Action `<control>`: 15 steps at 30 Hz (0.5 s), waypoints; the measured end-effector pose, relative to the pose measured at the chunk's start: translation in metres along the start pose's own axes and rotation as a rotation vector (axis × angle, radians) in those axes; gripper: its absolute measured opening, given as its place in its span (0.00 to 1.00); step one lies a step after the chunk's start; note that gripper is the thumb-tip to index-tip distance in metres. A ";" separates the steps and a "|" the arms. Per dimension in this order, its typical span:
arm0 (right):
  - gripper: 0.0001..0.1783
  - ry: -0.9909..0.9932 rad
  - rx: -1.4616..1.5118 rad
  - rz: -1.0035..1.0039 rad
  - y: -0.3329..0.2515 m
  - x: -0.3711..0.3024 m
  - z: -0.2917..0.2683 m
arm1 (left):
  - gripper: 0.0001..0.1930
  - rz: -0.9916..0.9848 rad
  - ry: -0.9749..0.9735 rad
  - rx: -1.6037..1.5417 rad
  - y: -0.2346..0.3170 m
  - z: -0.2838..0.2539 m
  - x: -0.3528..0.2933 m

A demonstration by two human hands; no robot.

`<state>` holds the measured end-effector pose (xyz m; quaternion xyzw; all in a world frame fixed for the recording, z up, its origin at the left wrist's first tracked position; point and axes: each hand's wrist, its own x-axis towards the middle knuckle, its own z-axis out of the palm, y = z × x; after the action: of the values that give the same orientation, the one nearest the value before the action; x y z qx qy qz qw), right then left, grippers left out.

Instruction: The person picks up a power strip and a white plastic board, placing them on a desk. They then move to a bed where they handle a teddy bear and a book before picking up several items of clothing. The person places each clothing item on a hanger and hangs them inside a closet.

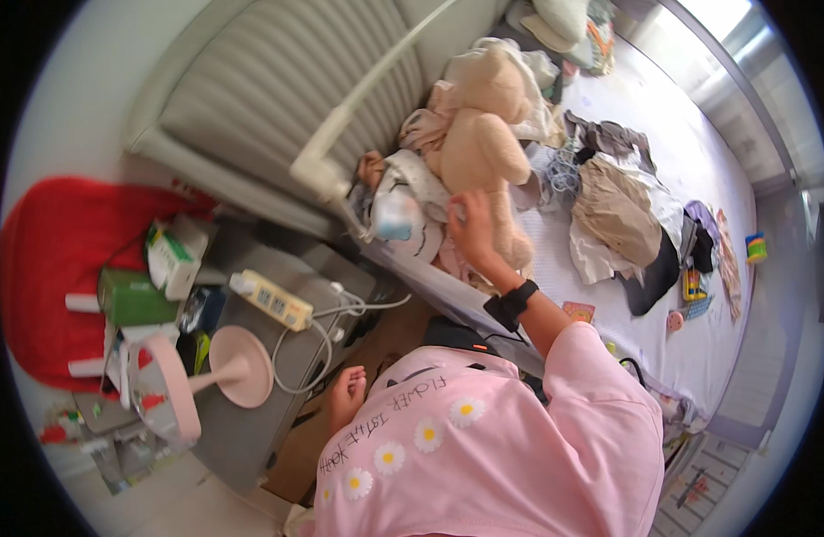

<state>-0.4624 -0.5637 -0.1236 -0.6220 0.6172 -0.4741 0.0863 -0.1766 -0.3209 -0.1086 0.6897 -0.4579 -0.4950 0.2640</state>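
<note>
My right hand (pixel 473 231), with a black band on its wrist, reaches over the bed's near edge. Its fingers are curled beside the leg of a large beige teddy bear (pixel 482 152) and a white cloth item (pixel 405 213) with dark lines and a pale blue patch. A light scrap shows at the fingertips, too small to make out. The bear lies on its back, on or against pale pink cloth (pixel 425 128). My left hand (pixel 348 391) hangs near my body by the grey cabinet, its fingers loosely bent and holding nothing.
Clothes lie heaped on the white bed, with beige shorts (pixel 616 210) on top. A white jointed arm (pixel 327 157) stands before the grey headboard (pixel 278 80). On the cabinet are a power strip (pixel 271 300) with cords and a pink round mirror (pixel 240 367). A red chair (pixel 50 277) stands left.
</note>
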 end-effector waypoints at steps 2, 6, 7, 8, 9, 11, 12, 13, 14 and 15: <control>0.13 0.180 -0.218 0.038 0.047 0.015 -0.013 | 0.12 0.009 -0.038 0.061 0.017 0.015 0.014; 0.16 -0.149 -0.056 0.625 0.131 0.012 0.012 | 0.11 0.020 -0.109 0.095 0.035 0.041 0.035; 0.16 -0.154 -0.062 0.583 0.152 0.001 0.023 | 0.11 0.000 -0.135 0.098 0.045 0.047 0.040; 0.17 -0.217 -0.019 0.596 0.156 0.002 0.026 | 0.11 -0.005 -0.164 0.144 0.055 0.051 0.044; 0.19 -0.276 0.026 0.609 0.160 0.003 0.028 | 0.11 0.005 -0.200 0.165 0.061 0.054 0.049; 0.20 -0.139 0.063 0.619 0.133 0.011 0.027 | 0.11 0.016 -0.216 0.241 0.067 0.053 0.052; 0.22 -0.013 0.086 0.610 0.120 0.017 0.018 | 0.11 0.016 -0.240 0.244 0.068 0.054 0.057; 0.22 0.018 0.063 0.633 0.113 0.023 0.007 | 0.11 0.029 -0.282 0.256 0.073 0.057 0.062; 0.21 0.105 0.154 0.622 0.105 0.027 -0.005 | 0.11 0.075 -0.287 0.293 0.080 0.060 0.066; 0.21 0.194 0.240 0.606 0.099 0.026 -0.020 | 0.11 0.122 -0.294 0.328 0.088 0.062 0.067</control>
<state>-0.5498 -0.5989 -0.1690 -0.3477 0.7192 -0.5529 0.2368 -0.2605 -0.4143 -0.0895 0.6147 -0.6066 -0.4924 0.1082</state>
